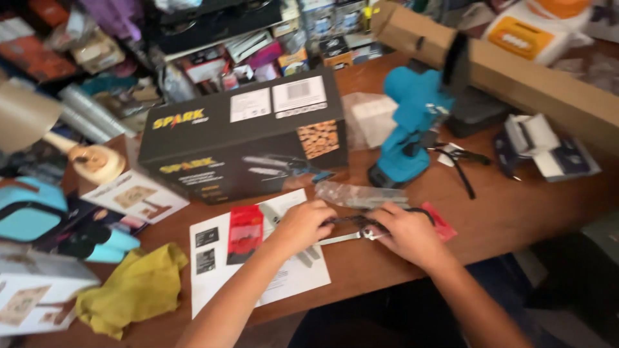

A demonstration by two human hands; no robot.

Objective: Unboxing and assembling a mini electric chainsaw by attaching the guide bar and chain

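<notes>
Both my hands meet over the near part of a wooden table (503, 212). My left hand (302, 225) and my right hand (407, 233) grip a dark chain-like loop (351, 221) with a small silver metal piece (361, 236) between them. The frame is blurred, so the exact grip is hard to read. Under my left hand lies a white instruction sheet (284, 277) with a red packet (245, 233) on it. A clear plastic bag (358, 194) lies just beyond my hands. A blue cordless tool body (409, 122) stands behind that.
A large black product box (238, 138) sits behind the sheet. A long cardboard box (516, 71) runs along the back right. A yellow cloth (135, 290), a light blue object (29, 209) and a white box (32, 290) lie at left. Cluttered shelves fill the background.
</notes>
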